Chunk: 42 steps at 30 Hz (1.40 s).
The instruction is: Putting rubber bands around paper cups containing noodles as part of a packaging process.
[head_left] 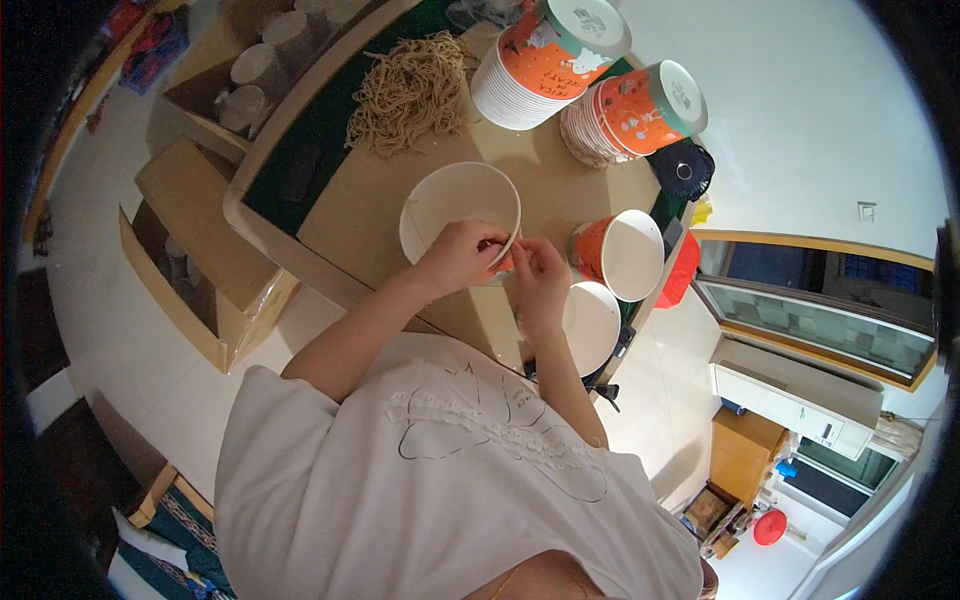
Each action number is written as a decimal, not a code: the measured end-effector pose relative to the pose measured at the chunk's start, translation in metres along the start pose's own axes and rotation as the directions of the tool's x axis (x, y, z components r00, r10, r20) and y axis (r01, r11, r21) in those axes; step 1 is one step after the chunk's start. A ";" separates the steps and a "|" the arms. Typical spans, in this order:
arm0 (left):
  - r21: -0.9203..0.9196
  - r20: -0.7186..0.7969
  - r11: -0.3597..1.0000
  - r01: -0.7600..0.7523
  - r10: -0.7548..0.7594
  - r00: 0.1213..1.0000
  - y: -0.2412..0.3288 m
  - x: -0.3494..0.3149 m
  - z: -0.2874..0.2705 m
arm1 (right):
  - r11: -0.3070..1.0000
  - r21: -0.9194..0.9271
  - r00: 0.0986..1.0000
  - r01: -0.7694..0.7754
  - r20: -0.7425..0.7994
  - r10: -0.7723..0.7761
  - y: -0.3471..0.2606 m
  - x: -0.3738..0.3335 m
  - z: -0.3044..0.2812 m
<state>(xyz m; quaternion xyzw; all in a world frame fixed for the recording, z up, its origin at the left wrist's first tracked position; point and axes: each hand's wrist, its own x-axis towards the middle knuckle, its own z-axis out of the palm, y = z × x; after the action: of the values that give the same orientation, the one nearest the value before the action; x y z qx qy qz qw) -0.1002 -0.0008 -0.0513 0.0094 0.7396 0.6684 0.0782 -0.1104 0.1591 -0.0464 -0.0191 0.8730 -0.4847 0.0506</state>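
A white-lined paper bucket [460, 190] with an orange outside is in front of me on the table, its open mouth facing up. At its near right rim my two hands meet. My left hand [462, 258] is closed at the rim, its fingertips curled over the inside edge. Just outside the same rim, my right hand [540, 283] has thumb and fingers pinched together; whatever is between them is too small to make out. Beyond the bucket lies a tangled heap of tan cords [415, 92].
Two upside-down stacks of orange-and-green paper buckets [548, 65] [640, 112] stand at the far right. Two single buckets [634, 256] [594, 328] sit right of my hands. A black round object [684, 170] is near the table edge. Cardboard boxes [215, 225] stand on the floor at left.
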 end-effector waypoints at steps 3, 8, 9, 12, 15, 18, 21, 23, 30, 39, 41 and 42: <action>0.176 -0.046 0.984 -0.011 0.019 0.999 0.003 0.001 0.012 | 0.990 0.143 0.999 0.018 -0.036 -0.013 0.006 -0.002 -0.003; 0.136 -0.099 0.990 -0.031 0.044 0.994 -0.014 0.008 0.039 | 0.983 0.182 0.999 -0.019 -0.027 0.025 -0.002 -0.017 -0.012; 0.130 -0.100 0.991 -0.034 0.047 0.994 -0.017 0.009 0.042 | 0.984 0.175 0.999 -0.017 -0.028 0.022 -0.004 -0.022 -0.016; 0.043 -0.026 0.996 0.080 -0.079 0.997 -0.023 0.011 0.047 | 0.996 -0.070 0.999 -0.049 0.011 0.050 -0.013 -0.032 -0.028; -0.110 -0.014 0.983 0.148 -0.150 0.989 -0.027 0.011 0.050 | 0.979 -0.203 0.997 0.031 0.078 -0.016 -0.026 -0.034 -0.037; -0.048 0.018 0.983 0.178 -0.178 0.984 -0.037 0.008 0.051 | 0.959 -0.275 0.982 0.075 0.188 -0.023 -0.036 -0.033 -0.045; 0.056 0.017 0.989 0.137 -0.138 0.990 -0.041 0.006 0.049 | 0.917 -0.393 0.969 0.072 0.246 0.029 -0.040 -0.027 -0.051; 0.203 0.169 0.979 -0.013 -0.022 0.985 -0.034 0.000 0.044 | 0.903 -0.416 0.936 0.103 0.349 0.054 -0.044 -0.026 -0.054; 0.034 0.226 0.999 0.027 -0.034 0.974 -0.061 -0.008 0.055 | 0.948 -0.272 0.858 0.164 0.514 -0.001 -0.020 -0.004 -0.047; 0.069 0.137 0.990 0.120 -0.129 0.982 -0.040 -0.004 0.047 | 0.878 -0.380 0.888 0.291 0.448 -0.100 0.006 0.005 -0.042; 0.211 0.055 0.943 -0.257 0.251 0.966 -0.048 -0.005 0.053 | 0.848 -0.440 0.909 0.295 0.402 -0.108 0.012 0.004 -0.040; 0.211 0.061 0.943 -0.256 0.249 0.967 -0.049 -0.003 0.053 | 0.850 -0.440 0.911 0.290 0.399 -0.104 0.012 0.004 -0.040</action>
<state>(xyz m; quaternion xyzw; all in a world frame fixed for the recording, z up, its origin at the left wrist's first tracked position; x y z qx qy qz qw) -0.0856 0.0460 -0.1040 0.1237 0.7994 0.5879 0.0027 -0.1185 0.1986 -0.0361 -0.2110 0.9356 -0.2384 0.1524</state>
